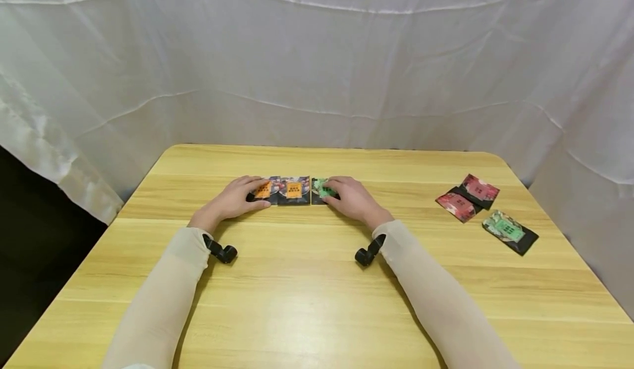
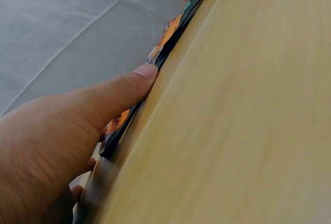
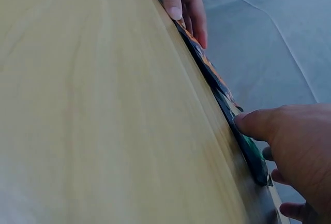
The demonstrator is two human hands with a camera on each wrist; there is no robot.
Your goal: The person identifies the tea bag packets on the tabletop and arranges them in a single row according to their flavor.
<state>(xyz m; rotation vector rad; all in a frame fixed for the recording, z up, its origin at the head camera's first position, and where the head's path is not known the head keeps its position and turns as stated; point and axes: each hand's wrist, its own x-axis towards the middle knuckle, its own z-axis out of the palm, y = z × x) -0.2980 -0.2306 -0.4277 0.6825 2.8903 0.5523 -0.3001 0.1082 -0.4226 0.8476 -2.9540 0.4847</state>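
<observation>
Three flat black packets lie side by side in a row toward the back of the table. My left hand [image 1: 238,195] rests on the leftmost orange-labelled packet [image 1: 267,188], its thumb at the near edge and its fingers over the top. Beside that one lies a second orange-labelled packet [image 1: 294,191]. At the right end, my right hand [image 1: 353,197] touches a green-labelled packet [image 1: 319,190] and partly covers it. The left wrist view shows the left thumb [image 2: 137,81] against the packet edge. In the right wrist view, the right thumb [image 3: 253,123] lies on the green-labelled packet [image 3: 252,157].
On the right of the wooden table [image 1: 297,281] are two overlapping red-labelled packets, one nearer [image 1: 458,205] and one farther [image 1: 480,190]. Another green-labelled packet [image 1: 510,231] lies in front of them. A pale curtain [image 1: 317,71] hangs behind the table's back edge.
</observation>
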